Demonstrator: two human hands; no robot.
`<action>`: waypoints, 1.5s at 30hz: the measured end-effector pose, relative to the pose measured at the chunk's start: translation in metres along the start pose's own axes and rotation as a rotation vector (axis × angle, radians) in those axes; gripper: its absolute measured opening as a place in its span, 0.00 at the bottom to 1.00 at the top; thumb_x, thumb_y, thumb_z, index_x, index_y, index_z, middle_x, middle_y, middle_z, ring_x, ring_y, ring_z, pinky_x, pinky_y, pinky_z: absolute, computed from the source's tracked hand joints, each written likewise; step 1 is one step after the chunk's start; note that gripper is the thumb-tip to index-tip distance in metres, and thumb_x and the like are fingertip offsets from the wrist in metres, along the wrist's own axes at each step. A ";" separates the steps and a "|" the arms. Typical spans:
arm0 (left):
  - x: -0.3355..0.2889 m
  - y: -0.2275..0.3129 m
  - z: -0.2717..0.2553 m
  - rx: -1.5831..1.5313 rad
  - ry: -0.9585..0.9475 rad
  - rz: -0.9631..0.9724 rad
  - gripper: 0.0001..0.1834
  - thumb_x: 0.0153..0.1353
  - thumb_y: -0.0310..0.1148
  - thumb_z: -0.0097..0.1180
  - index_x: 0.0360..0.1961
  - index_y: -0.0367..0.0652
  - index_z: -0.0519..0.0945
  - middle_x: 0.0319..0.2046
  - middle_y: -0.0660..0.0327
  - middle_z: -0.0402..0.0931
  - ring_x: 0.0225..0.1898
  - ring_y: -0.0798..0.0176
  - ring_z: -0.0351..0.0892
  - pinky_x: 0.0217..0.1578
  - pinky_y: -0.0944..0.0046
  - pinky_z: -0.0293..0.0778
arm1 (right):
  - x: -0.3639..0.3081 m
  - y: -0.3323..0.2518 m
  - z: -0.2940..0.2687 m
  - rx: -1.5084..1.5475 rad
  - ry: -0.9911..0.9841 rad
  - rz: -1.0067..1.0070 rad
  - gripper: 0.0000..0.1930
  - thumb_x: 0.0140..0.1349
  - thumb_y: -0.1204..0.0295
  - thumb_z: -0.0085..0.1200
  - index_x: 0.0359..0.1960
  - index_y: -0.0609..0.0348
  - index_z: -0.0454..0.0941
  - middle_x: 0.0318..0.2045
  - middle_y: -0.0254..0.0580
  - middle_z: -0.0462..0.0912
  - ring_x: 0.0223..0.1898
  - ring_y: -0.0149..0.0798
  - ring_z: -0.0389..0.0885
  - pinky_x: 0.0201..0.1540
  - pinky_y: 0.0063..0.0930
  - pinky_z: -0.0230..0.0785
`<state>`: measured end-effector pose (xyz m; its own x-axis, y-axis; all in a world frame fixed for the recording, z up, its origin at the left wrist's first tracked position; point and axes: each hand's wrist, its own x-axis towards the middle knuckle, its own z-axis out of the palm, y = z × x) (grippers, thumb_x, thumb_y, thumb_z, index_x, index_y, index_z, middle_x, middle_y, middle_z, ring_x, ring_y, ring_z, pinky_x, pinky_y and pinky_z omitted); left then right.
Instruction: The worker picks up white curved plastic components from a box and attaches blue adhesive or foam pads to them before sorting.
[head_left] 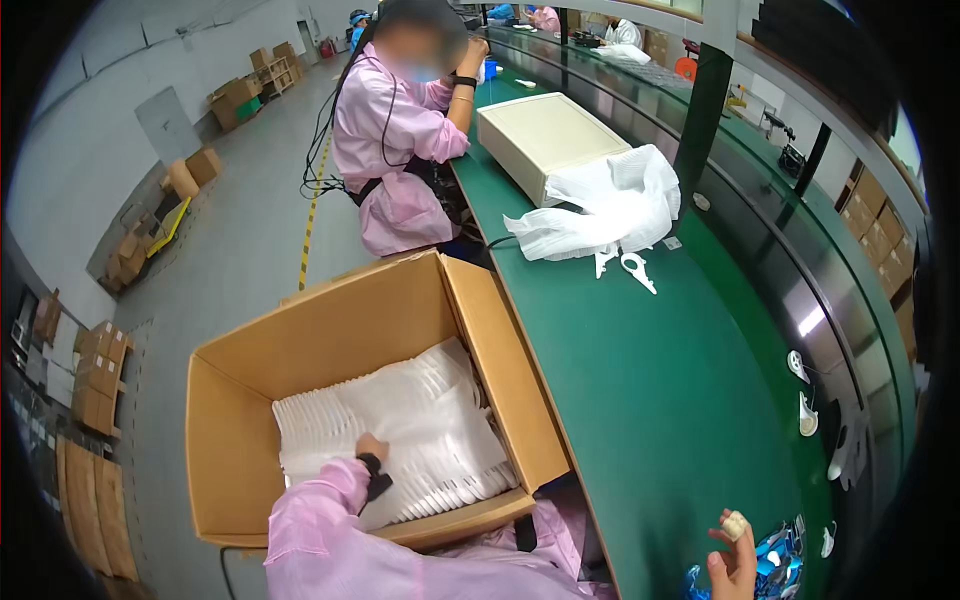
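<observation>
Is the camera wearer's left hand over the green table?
No, the left hand is inside the open cardboard box, at the white parts.

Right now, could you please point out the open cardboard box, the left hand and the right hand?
Open cardboard box point(340, 335): head view, inner far wall.
Left hand point(372, 446): head view, bare part beyond the black wristband.
Right hand point(740, 572): head view, below the fingers.

White parts point(425, 430) in close rows

right hand point(739, 566) past lower edge
</observation>
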<state>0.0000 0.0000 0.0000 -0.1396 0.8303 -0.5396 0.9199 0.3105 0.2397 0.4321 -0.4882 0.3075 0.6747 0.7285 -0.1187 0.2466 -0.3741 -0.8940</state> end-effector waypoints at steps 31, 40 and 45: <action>-0.090 0.700 0.010 0.369 0.584 1.196 0.17 0.56 0.34 0.48 0.47 0.52 0.77 0.43 0.60 0.78 0.48 0.55 0.75 0.47 0.43 0.65 | -0.079 -0.001 0.015 0.062 0.632 0.202 0.17 0.59 0.83 0.51 0.51 0.66 0.72 0.48 0.42 0.74 0.47 0.32 0.74 0.48 0.22 0.67; -0.085 0.618 -0.150 -0.649 0.191 1.608 0.27 0.45 0.27 0.59 0.51 0.35 0.73 0.50 0.45 0.73 0.52 0.51 0.73 0.51 0.59 0.70 | -0.010 -0.036 -0.002 -0.301 0.317 0.048 0.16 0.59 0.81 0.51 0.50 0.63 0.73 0.46 0.40 0.74 0.36 0.29 0.74 0.34 0.18 0.67; -0.048 0.542 -0.197 -0.659 0.280 1.524 0.14 0.54 0.34 0.55 0.36 0.34 0.79 0.28 0.49 0.80 0.30 0.58 0.81 0.33 0.61 0.73 | 0.056 -0.087 0.014 -0.430 0.060 -0.079 0.17 0.55 0.82 0.52 0.49 0.62 0.73 0.50 0.48 0.75 0.44 0.42 0.77 0.44 0.25 0.68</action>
<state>0.4326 0.2200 0.3149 0.5471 0.5637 0.6188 -0.0209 -0.7298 0.6833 0.4387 -0.4075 0.3726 0.6778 0.7349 -0.0204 0.5581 -0.5324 -0.6365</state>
